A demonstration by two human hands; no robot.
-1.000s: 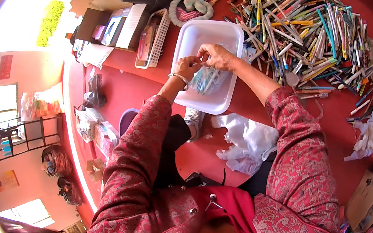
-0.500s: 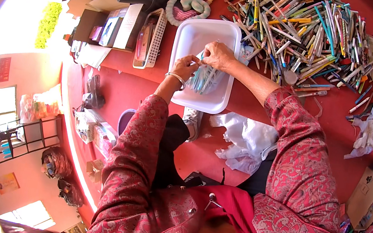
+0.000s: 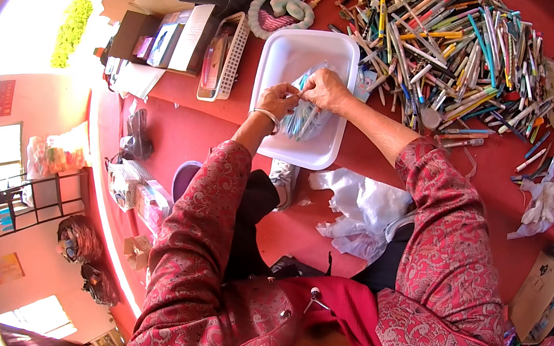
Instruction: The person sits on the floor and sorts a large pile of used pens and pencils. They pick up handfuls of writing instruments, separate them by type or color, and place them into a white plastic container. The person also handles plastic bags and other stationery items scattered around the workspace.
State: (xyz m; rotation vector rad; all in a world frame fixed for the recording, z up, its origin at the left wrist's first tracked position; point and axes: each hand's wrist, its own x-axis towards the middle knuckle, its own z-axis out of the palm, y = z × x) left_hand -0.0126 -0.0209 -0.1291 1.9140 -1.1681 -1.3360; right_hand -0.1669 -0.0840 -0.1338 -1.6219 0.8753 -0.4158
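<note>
Seeing clear bag of bluish sticks inside white tub, upper middle of frame, with long axis near-vertical, tipping slightly right at top. Pinching bag with both hands, fingers drawn narrow, tips nearly meeting: left hand at left edge, right hand over upper right. Not making out exact pinch point; calling neither nearer.

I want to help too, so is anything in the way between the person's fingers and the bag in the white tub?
Nothing visible is in the way. The left fingers and right fingers are right at the bag, inside the white tub. The pile of pens lies outside it, to the right.
</note>
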